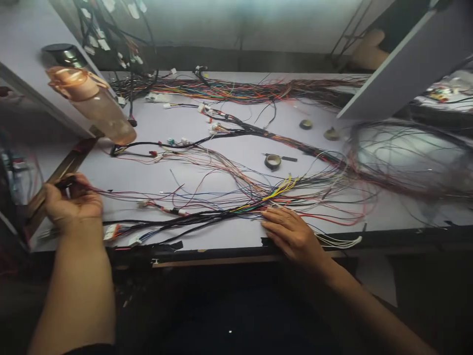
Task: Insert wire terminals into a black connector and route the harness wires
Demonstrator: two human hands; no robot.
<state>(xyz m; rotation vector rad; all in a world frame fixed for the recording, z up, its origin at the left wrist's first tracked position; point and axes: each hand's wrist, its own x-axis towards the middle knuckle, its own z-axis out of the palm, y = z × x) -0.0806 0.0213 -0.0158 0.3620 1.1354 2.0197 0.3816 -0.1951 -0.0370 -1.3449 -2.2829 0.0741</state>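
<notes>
A long bundle of wires (207, 209) lies across the near part of the white table (148, 177). It has many thin strands in red, black, blue and yellow, and they spread out like a fan toward the right. Small white plugs (111, 230) sit on some ends near the left.

The left hand (72, 202) is at the near left edge of the table, and its fingers are closed around the left end of the wires. The right hand (291, 231) lies flat on the bundle near the middle of the near edge, with the fingers stretched out and close together, holding nothing.

Farther away a second thick bundle (240, 91) runs along the far side. A roll of tape (272, 161) lies in the middle, and two smaller rolls (306, 124) are behind it. A clear bottle (92, 98) stands at the far left. On the right a grey board (402, 69) leans over a loose coil of wire (406, 153).
</notes>
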